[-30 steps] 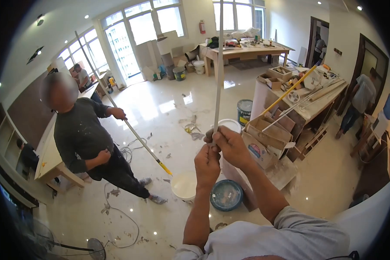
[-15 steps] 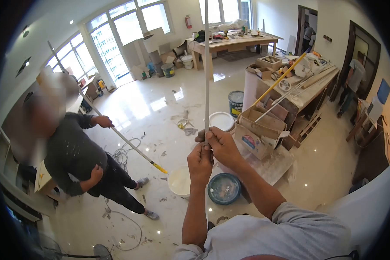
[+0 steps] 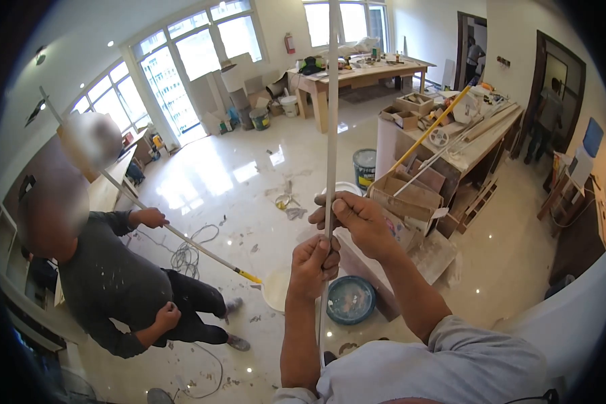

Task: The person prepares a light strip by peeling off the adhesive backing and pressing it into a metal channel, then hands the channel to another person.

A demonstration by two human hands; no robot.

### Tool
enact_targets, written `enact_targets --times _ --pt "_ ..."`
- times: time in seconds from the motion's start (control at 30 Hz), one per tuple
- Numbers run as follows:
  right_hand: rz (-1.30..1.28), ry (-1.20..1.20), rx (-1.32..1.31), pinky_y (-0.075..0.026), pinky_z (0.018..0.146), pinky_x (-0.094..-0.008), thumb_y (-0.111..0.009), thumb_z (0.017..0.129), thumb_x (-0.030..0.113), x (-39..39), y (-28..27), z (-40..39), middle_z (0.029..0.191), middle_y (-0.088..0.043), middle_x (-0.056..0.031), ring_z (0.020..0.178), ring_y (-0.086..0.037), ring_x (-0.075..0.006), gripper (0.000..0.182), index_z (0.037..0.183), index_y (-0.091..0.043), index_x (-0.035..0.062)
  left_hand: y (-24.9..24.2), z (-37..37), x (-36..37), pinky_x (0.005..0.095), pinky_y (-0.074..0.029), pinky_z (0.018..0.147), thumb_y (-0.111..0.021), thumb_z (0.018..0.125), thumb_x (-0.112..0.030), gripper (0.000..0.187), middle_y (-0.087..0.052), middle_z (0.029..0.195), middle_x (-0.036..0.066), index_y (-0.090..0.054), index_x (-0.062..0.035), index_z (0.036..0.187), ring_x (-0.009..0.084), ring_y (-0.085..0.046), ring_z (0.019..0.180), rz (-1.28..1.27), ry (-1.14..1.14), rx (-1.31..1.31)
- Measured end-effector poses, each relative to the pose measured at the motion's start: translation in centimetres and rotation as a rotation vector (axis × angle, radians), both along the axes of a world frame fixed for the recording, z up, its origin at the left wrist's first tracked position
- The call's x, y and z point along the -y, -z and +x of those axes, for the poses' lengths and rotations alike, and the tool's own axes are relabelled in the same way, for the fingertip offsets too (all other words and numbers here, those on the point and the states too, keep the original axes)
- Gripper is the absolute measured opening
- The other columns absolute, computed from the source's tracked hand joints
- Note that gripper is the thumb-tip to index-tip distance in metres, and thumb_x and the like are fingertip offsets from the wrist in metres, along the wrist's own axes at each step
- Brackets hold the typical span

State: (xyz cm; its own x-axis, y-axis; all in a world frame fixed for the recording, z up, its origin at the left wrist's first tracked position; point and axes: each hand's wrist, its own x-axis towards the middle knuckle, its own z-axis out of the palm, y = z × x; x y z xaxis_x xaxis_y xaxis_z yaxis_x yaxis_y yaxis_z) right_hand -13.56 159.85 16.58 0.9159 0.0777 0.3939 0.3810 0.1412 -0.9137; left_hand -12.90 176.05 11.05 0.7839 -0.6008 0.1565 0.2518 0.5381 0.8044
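Note:
A long, thin, pale pole (image 3: 332,101) rises nearly upright in front of me and runs out of the top of the view. Its lower part passes down between my forearms. My left hand (image 3: 314,264) is closed around the pole, fingers wrapped on it. Just above, my right hand (image 3: 358,221) grips the same pole between thumb and fingers. Below my hands stand a round bucket with a blue rim (image 3: 351,300) and a pale bucket (image 3: 276,289) partly hidden by my left arm.
At left a person (image 3: 114,283) in dark clothes holds another pole (image 3: 202,248) with a yellow end near the pale bucket. To the right are a cardboard box (image 3: 398,196) and a cluttered bench (image 3: 481,145). A work table (image 3: 357,73) and two more people are farther back.
My hands sit slightly farther apart on the pole, the right a little higher and the left lower. The pole has shifted slightly right. The person at left appears a bit lower in view.

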Motion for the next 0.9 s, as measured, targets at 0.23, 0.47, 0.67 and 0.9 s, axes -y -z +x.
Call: enact_targets --times 0.23,0.47,0.67,0.9 --pt "0.121 -0.001 -0.007 -0.056 0.086 -0.0325 -0.047 0.106 0.017 0.5 -1.6 -1.3 0.107 -0.071 -0.0169 0.095 -0.07 -0.0203 0.031 0.124 -0.058 -0.0058 -0.7 -0.2 0.0 0.0207 -0.028 0.043 -0.049 0.106 -0.034 0.035 -0.039 0.062 -0.005 -0.056 -0.002 0.095 0.0035 -0.035 0.046 -0.052 0.13 -0.001" --pt "-0.024 0.212 0.096 -0.056 0.079 -0.0298 -0.051 0.102 0.008 0.6 -1.7 -3.0 0.107 -0.072 -0.0158 0.09 -0.07 -0.0187 0.025 0.121 -0.06 -0.0053 -0.8 -0.5 0.2 0.0205 -0.028 0.043 -0.047 0.106 -0.034 0.035 -0.039 0.062 -0.005 -0.056 -0.0013 0.095 0.0036 -0.035 0.046 -0.089 0.191 -0.035" --pt "0.186 0.139 -0.094 -0.053 0.071 -0.0281 -0.056 0.092 0.009 1.1 -1.6 -2.9 0.095 -0.07 -0.0111 0.084 -0.066 -0.0158 0.021 0.109 -0.062 -0.0018 -0.2 -0.8 1.0 0.0207 -0.028 0.043 -0.048 0.106 -0.033 0.035 -0.04 0.063 -0.004 -0.056 -0.0007 0.097 0.0041 -0.035 0.046 -0.091 0.195 0.002" --pt "0.487 0.009 -0.281 -0.051 0.073 -0.0325 -0.052 0.073 0.005 2.3 0.5 -1.3 0.089 -0.062 -0.0106 0.08 -0.061 -0.0199 0.028 0.099 -0.06 0.0009 1.1 -1.3 2.6 0.0214 -0.029 0.043 -0.053 0.104 -0.032 0.033 -0.04 0.063 -0.003 -0.055 -0.0005 0.093 0.006 -0.035 0.049 0.04 0.114 -0.024"
